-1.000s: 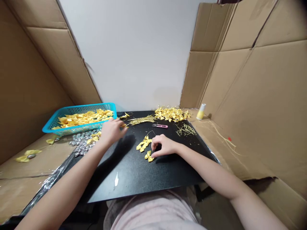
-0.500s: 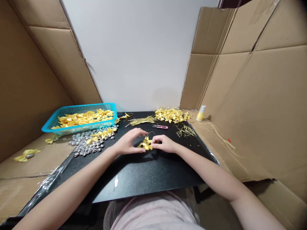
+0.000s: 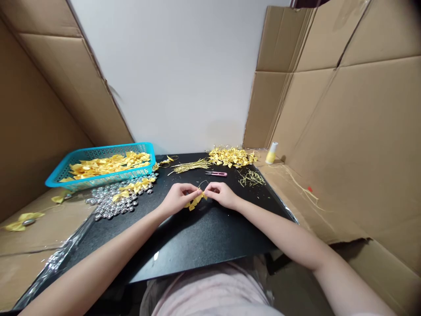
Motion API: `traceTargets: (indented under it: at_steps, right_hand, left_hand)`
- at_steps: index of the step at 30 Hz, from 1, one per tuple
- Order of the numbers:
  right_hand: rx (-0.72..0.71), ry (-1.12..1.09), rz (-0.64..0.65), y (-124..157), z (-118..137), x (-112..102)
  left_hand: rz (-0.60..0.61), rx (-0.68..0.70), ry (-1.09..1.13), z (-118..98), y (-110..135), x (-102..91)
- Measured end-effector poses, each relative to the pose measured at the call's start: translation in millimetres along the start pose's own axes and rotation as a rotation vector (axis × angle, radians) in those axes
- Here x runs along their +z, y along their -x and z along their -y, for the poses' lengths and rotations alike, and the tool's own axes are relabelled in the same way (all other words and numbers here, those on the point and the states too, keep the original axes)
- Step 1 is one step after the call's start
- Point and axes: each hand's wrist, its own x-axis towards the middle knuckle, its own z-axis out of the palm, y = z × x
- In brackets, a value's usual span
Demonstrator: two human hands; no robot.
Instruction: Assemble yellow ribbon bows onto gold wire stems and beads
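My left hand (image 3: 178, 199) and my right hand (image 3: 221, 193) meet over the middle of a black board (image 3: 197, 237). Both pinch a small cluster of yellow ribbon bows (image 3: 196, 200) held just above the board, with a thin wire rising from it. Each hand's fingers are closed on the cluster. A pile of silver beads (image 3: 113, 199) with a few yellow bows on it lies left of my left hand.
A turquoise basket (image 3: 98, 164) of yellow bows stands at the back left. Gold wire pieces (image 3: 190, 166), pink snips (image 3: 217, 174), a heap of finished bows (image 3: 232, 156) and wire scraps (image 3: 251, 177) line the back. A yellow thread spool (image 3: 271, 153) stands right. Cardboard walls surround.
My left hand came back from beside the basket to the centre. Both hands gathered the loose bows and lifted them off the board together.
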Motion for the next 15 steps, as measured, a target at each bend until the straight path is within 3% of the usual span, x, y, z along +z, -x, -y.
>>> traceTargets:
  at_steps: [5,15]
  right_hand:
    - [-0.029,-0.032,-0.084,-3,-2,2]
    - [-0.043,-0.041,-0.146,-2,7,3]
  left_hand:
    - [-0.065,-0.114,0.251,-4,-1,4.9]
    - [-0.154,-0.152,0.464,-2,-1,14.1]
